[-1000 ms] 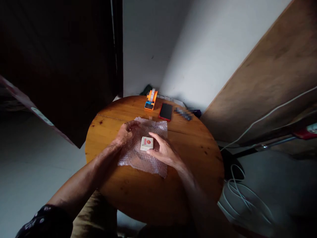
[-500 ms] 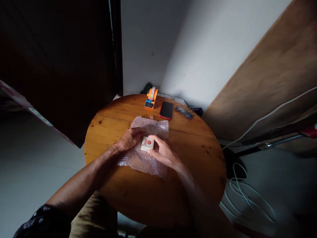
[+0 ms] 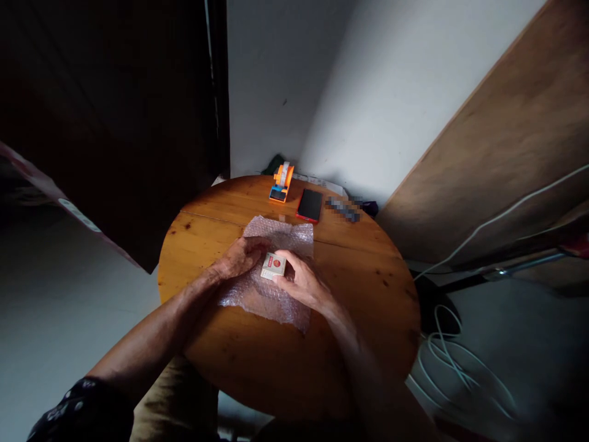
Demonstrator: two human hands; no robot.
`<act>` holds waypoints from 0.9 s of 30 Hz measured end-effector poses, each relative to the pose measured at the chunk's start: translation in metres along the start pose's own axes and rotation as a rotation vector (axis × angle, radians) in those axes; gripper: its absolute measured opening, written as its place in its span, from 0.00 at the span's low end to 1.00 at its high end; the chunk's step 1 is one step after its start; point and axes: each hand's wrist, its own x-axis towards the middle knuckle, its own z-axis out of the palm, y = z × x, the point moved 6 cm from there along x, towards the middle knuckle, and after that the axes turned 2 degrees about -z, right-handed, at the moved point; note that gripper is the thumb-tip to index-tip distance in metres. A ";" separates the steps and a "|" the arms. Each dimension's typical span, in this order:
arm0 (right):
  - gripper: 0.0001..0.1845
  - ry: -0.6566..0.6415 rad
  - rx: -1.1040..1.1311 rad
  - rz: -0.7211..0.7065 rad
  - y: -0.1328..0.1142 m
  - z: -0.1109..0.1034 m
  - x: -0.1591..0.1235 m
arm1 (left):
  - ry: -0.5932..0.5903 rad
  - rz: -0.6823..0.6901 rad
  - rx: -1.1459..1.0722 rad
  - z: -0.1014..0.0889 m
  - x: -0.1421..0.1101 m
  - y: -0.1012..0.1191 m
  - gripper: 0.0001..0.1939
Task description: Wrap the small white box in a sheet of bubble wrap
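A sheet of bubble wrap (image 3: 276, 294) lies in the middle of a round wooden table (image 3: 368, 288). On it sits a small white box with a red mark (image 3: 273, 266). My right hand (image 3: 301, 282) grips the box's right side with curled fingers. My left hand (image 3: 239, 258) rests on the wrap just left of the box, fingers bent and touching its left edge.
At the table's far edge stand an orange tape dispenser (image 3: 281, 183), a dark phone with red edges (image 3: 308, 205) and a small blurred object (image 3: 343, 210). A dark door is at left, a leaning wooden board (image 3: 497, 135) at right, white cables (image 3: 455, 368) on the floor.
My left hand slid right across the bubble wrap from its far left corner to the box. My right hand's fingers curled tighter round the box.
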 end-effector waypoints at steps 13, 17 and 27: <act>0.27 -0.078 0.064 -0.034 0.000 -0.003 0.002 | -0.086 -0.027 0.008 0.002 -0.001 0.000 0.17; 0.29 -0.066 0.024 -0.021 -0.001 -0.005 0.001 | -0.081 -0.031 0.035 0.002 -0.001 -0.002 0.16; 0.28 -0.074 0.040 -0.016 -0.003 -0.007 0.003 | -0.012 -0.031 0.022 -0.001 -0.002 -0.003 0.17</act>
